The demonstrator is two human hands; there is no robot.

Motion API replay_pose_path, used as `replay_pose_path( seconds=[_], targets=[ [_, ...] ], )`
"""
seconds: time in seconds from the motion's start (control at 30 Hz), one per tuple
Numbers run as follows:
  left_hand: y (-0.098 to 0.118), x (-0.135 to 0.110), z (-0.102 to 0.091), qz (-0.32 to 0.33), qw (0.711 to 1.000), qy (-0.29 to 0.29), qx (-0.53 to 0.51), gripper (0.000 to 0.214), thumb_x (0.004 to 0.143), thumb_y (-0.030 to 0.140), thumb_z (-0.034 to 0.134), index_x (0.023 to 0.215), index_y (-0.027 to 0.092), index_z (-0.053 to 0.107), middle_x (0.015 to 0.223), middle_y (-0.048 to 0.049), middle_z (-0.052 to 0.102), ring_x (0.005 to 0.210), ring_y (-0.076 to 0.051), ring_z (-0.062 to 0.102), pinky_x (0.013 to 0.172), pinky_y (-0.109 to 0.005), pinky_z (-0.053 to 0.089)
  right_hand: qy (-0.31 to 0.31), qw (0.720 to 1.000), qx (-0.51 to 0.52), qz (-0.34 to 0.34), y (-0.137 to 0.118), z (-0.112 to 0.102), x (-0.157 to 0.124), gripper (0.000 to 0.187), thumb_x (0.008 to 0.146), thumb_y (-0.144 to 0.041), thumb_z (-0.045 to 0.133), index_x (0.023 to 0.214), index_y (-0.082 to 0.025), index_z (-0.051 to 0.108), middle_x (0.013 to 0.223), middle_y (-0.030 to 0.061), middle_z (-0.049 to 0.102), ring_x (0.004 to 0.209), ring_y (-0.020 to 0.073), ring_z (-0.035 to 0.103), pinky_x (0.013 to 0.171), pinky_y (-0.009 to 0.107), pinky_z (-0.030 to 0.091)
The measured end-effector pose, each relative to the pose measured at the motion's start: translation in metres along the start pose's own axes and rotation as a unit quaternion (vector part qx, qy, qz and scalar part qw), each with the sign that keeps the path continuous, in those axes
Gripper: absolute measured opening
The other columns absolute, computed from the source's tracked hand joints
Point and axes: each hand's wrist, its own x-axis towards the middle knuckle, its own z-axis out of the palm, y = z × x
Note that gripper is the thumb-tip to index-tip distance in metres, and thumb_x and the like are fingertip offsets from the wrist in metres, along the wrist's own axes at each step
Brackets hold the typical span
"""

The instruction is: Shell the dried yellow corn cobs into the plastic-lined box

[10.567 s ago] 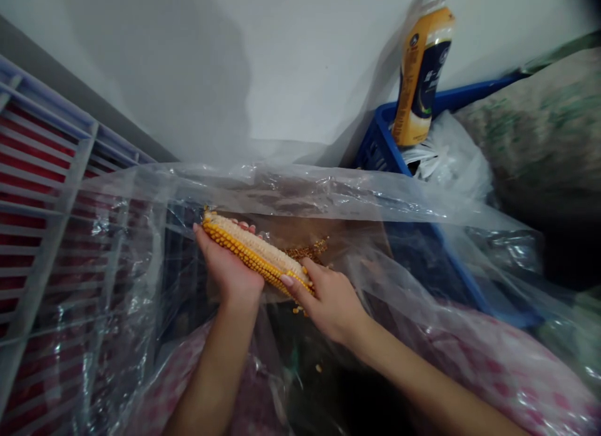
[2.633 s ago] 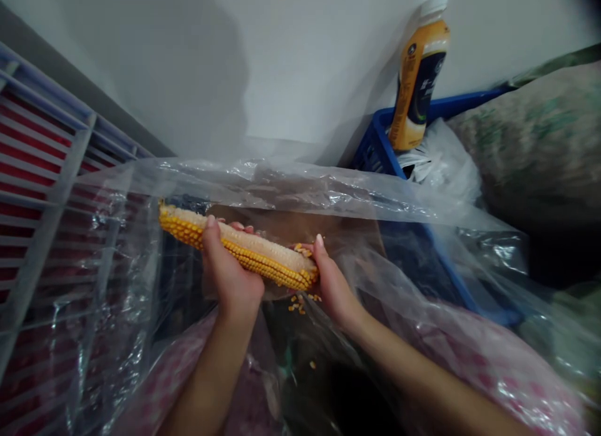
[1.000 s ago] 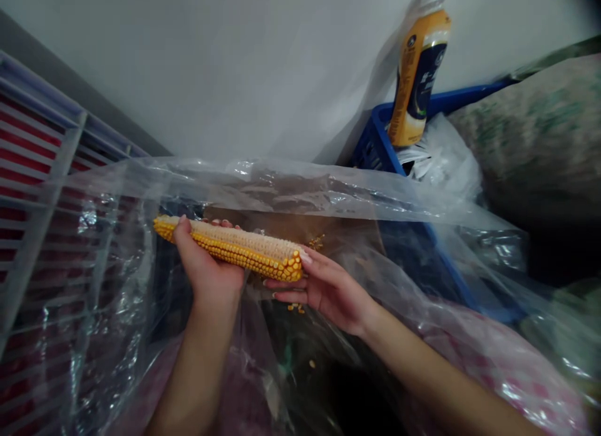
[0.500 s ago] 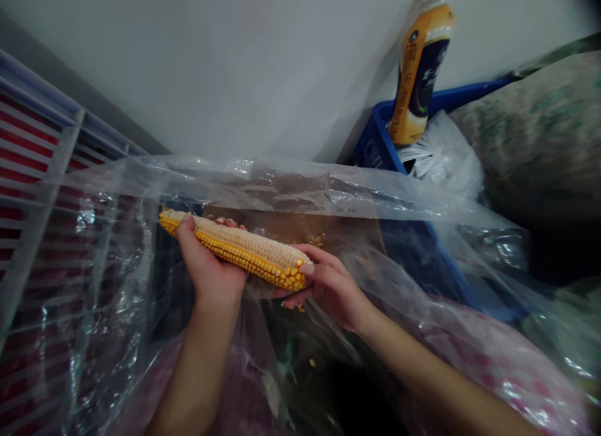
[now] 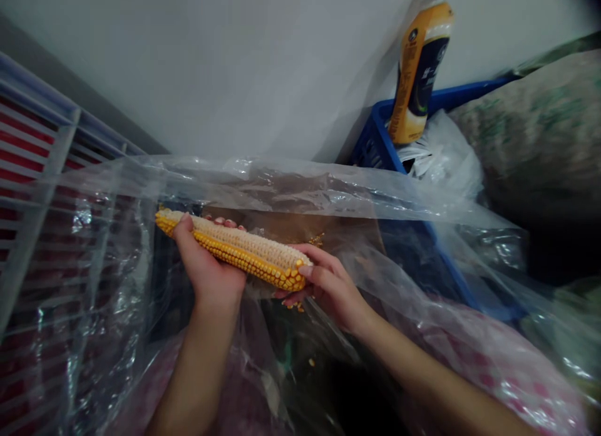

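Note:
A long corn cob [image 5: 244, 251], partly stripped to pale bare cob along its top and with yellow kernels still along its lower side, lies across both my hands over a clear plastic sheet [image 5: 328, 198]. My left hand [image 5: 209, 270] is wrapped round the cob's left half from below, thumb on the near side. My right hand [image 5: 328, 285] grips the cob's right end, its fingers curled at the tip. A few loose kernels [image 5: 293, 304] show just under that end.
A white slatted rack [image 5: 42, 166] with red behind it stands at the left. At the back right a blue crate [image 5: 375, 141] holds a tilted orange bottle [image 5: 417, 66] and white bags. A patterned sack [image 5: 530, 123] lies at the right. Pink checked cloth [image 5: 493, 361] shows under the plastic.
My right hand has closed from an open, flat-fingered hold under the cob's end to a curled grip on its tip. The cob has stayed almost in place.

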Motion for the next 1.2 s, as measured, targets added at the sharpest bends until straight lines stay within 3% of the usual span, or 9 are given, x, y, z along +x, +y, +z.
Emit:
replay_pose_path(
  seconds=[0.2, 0.4, 0.53, 0.87, 1.0, 1.13, 1.2],
  targets=[
    [0.003, -0.001, 0.001, -0.018, 1.0, 0.003, 0.005, 0.023, 0.078, 0.038, 0.044, 0.066, 0.019, 0.046, 0.052, 0.0051, 0.046, 0.046, -0.008, 0.047, 0.051, -0.024, 0.043, 0.011, 0.975, -0.217, -0.044, -0.016, 0.0, -0.003, 0.043, 0.073, -0.042, 0.065, 0.106, -0.015, 0.067, 0.094, 0.0053, 0.069, 0.086, 0.0184, 0.062, 0.073, 0.028, 0.051],
    [0.005, -0.004, 0.005, -0.029, 0.999, 0.001, 0.027, 0.023, 0.078, 0.038, 0.047, 0.066, 0.018, 0.048, 0.053, 0.0053, 0.047, 0.046, -0.008, 0.048, 0.051, -0.024, 0.044, -0.052, 0.885, -0.454, -0.089, -0.033, -0.008, -0.004, 0.033, 0.084, -0.04, 0.051, 0.096, -0.016, 0.07, 0.069, -0.0019, 0.059, 0.059, 0.0087, 0.047, 0.054, 0.018, 0.038],
    [0.005, -0.003, 0.005, -0.053, 0.997, -0.012, 0.048, 0.023, 0.078, 0.037, 0.049, 0.065, 0.018, 0.047, 0.054, 0.0049, 0.048, 0.046, -0.008, 0.049, 0.05, -0.024, 0.044, -0.068, 0.848, -0.516, -0.102, -0.035, -0.008, -0.003, 0.027, 0.082, -0.035, 0.051, 0.083, -0.013, 0.069, 0.055, -0.005, 0.043, 0.05, 0.0055, 0.033, 0.046, 0.016, 0.028],
    [0.005, -0.004, 0.002, -0.051, 0.996, -0.03, 0.062, 0.022, 0.076, 0.038, 0.052, 0.068, 0.019, 0.049, 0.054, 0.0051, 0.048, 0.045, -0.009, 0.05, 0.048, -0.023, 0.046, -0.065, 0.817, -0.554, -0.143, -0.025, -0.007, -0.001, 0.031, 0.085, -0.035, 0.041, 0.064, -0.016, 0.052, 0.054, -0.0044, 0.038, 0.05, 0.0054, 0.036, 0.049, 0.018, 0.026],
    [0.008, -0.005, 0.005, -0.07, 0.995, -0.033, 0.057, 0.02, 0.077, 0.036, 0.048, 0.069, 0.018, 0.049, 0.054, 0.005, 0.048, 0.044, -0.008, 0.05, 0.047, -0.022, 0.045, -0.039, 0.834, -0.53, -0.148, -0.025, -0.005, -0.001, 0.046, 0.091, -0.042, 0.032, 0.055, -0.016, 0.046, 0.05, -0.0043, 0.035, 0.049, 0.006, 0.034, 0.05, 0.019, 0.028],
    [0.011, -0.003, 0.004, -0.057, 0.998, -0.005, 0.027, 0.018, 0.079, 0.034, 0.047, 0.071, 0.018, 0.049, 0.055, 0.0051, 0.048, 0.045, -0.009, 0.049, 0.048, -0.023, 0.046, -0.026, 0.929, -0.363, -0.058, -0.028, -0.002, 0.0, 0.06, 0.089, -0.059, 0.028, 0.074, -0.013, 0.064, 0.061, 0.0002, 0.054, 0.061, 0.0115, 0.05, 0.058, 0.022, 0.041],
    [0.012, -0.002, 0.003, -0.069, 0.998, -0.009, 0.008, 0.018, 0.08, 0.033, 0.047, 0.071, 0.018, 0.048, 0.056, 0.005, 0.048, 0.045, -0.008, 0.049, 0.049, -0.023, 0.047, -0.05, 0.954, -0.294, -0.034, -0.03, 0.0, 0.0, 0.057, 0.084, -0.063, 0.038, 0.091, -0.014, 0.067, 0.074, 0.0022, 0.061, 0.07, 0.014, 0.055, 0.065, 0.025, 0.046]
  ],
)
